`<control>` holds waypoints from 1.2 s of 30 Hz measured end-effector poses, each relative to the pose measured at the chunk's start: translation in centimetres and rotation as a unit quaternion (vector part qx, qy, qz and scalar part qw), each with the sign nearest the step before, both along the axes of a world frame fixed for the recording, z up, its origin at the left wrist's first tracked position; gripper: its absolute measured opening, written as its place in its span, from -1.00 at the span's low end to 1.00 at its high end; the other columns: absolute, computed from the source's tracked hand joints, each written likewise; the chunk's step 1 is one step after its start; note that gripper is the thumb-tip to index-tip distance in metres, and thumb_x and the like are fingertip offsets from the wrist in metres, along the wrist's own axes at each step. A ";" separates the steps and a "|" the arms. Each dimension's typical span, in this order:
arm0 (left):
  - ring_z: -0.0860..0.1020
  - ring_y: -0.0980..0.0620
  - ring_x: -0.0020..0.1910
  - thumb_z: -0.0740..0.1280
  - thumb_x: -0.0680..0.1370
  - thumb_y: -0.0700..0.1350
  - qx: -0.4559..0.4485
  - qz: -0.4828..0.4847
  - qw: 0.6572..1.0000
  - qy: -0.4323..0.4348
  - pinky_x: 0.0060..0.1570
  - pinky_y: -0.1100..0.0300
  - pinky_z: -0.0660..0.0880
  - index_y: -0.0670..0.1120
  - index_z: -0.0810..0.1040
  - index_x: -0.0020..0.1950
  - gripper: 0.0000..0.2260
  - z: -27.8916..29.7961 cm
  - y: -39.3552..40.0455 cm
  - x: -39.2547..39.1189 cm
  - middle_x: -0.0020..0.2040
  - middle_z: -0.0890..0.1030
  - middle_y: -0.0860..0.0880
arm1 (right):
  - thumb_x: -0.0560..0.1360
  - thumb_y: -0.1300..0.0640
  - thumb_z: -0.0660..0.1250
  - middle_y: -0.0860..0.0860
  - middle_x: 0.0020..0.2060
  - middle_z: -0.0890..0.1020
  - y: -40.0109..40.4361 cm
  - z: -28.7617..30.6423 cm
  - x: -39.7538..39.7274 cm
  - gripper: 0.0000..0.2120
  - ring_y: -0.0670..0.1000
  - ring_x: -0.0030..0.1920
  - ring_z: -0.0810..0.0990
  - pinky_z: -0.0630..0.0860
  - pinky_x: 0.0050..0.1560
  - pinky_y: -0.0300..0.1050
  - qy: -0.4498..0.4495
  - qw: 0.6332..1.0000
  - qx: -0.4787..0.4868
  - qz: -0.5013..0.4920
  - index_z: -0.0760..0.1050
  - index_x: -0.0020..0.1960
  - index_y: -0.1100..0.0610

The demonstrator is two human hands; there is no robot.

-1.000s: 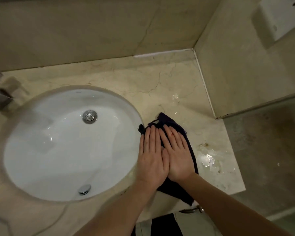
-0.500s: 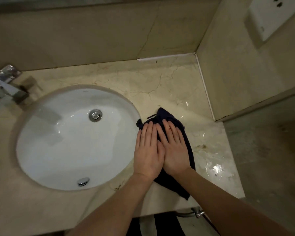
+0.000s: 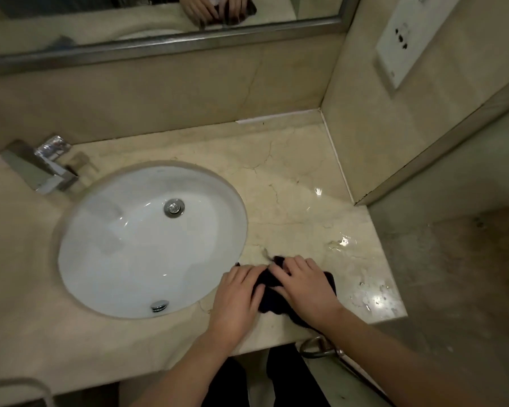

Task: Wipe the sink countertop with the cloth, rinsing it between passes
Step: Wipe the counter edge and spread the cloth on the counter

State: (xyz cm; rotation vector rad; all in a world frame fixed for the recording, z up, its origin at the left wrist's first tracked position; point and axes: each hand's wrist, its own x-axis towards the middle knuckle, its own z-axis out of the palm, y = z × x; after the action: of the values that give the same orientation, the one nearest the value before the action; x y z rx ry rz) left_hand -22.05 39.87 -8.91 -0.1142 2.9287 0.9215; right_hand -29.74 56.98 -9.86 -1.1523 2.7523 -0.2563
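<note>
The cloth (image 3: 279,295) lies on the counter (image 3: 291,183) just right of the sink (image 3: 147,239), near the front edge, and both hands are on top of it. The left hand (image 3: 237,299) lies on the cloth's side nearest the sink, with the fingers bent a little over the dark fabric. The right hand (image 3: 304,287) covers the side away from the sink, its fingers curled down into the folds. So each grip is a loose hold on the cloth itself. Two hands together give more weight on the cloth, which I judge is the reason for this position: the pass runs over the strip between sink and counter end.

The cloth is dark, soft and bunched — not flat — so it wipes only a small patch at one time. The counter is pale marble with thin brown veins and a glossy, wet look; small puddles (image 3: 343,242) shine to the right of the sink, beyond the hands. The sink is a white oval bowl, smooth, with a chrome drain (image 3: 174,207). The tap (image 3: 52,168) stands at the sink's far left, well apart from the cloth, so rinsing will need a reach across the bowl.
</note>
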 end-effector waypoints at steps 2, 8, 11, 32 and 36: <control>0.50 0.16 0.16 0.24 0.64 0.01 0.102 0.040 0.994 -0.027 0.22 0.26 0.35 0.13 0.47 0.39 -0.69 1.5 -0.1 -0.8 0.17 0.56 0.19 | 0.60 -0.15 0.16 -0.07 -0.08 0.62 0.4 2.3 -0.6 -0.69 -0.02 -0.10 0.57 0.46 -0.08 -0.15 -0.100 0.993 -0.053 -0.027 0.50 0.21 -0.02; 0.41 0.30 0.32 0.29 0.63 0.05 0.266 0.087 0.959 -0.047 0.34 0.28 0.37 0.24 0.34 0.47 -0.59 3.5 1.1 -2.4 0.31 0.47 0.24 | 0.55 0.00 0.42 -0.08 -0.10 0.64 4.5 6.3 -1.6 -0.58 -0.04 -0.06 0.67 0.58 -0.10 -0.22 -0.417 0.817 -0.308 -0.254 0.40 0.35 -0.22; 0.26 0.31 0.40 0.19 0.69 -0.01 0.166 0.066 0.984 -0.022 0.46 0.20 0.25 0.13 0.32 0.51 -0.63 1.8 1.2 -2.2 0.43 0.34 0.22 | 0.63 0.01 0.27 -0.12 0.30 0.46 7.8 4.1 -1.6 -0.43 -0.05 0.02 0.62 0.55 -0.19 -0.26 -0.212 0.938 -0.113 -0.249 0.13 0.56 -0.24; 0.16 0.10 0.57 -0.01 0.66 -0.02 -0.029 0.095 0.994 -0.038 0.53 0.25 0.01 -0.06 0.17 0.61 -0.51 -3.8 0.4 -0.6 0.58 0.25 -0.03 | 0.67 -0.02 0.03 0.12 0.61 0.14 -2.7 -2.3 -2.8 -0.45 0.13 0.60 0.11 0.07 0.58 0.13 0.007 0.980 0.034 -0.194 0.12 0.62 0.12; 0.20 0.07 0.56 0.01 0.66 -0.05 -0.022 0.092 0.995 -0.033 0.51 0.18 0.11 -0.06 0.19 0.61 -0.51 -3.8 0.4 -0.7 0.57 0.27 -0.04 | 0.67 -0.03 0.04 0.13 0.60 0.15 -2.4 -2.4 -2.9 -0.45 0.14 0.60 0.13 0.07 0.58 0.14 0.016 0.982 0.028 -0.187 0.13 0.62 0.12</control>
State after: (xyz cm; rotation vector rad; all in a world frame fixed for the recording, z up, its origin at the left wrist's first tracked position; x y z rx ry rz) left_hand -22.77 40.23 -12.73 -0.4153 2.9163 0.8561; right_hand -32.63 54.57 -12.24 -0.6212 2.9669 -0.1983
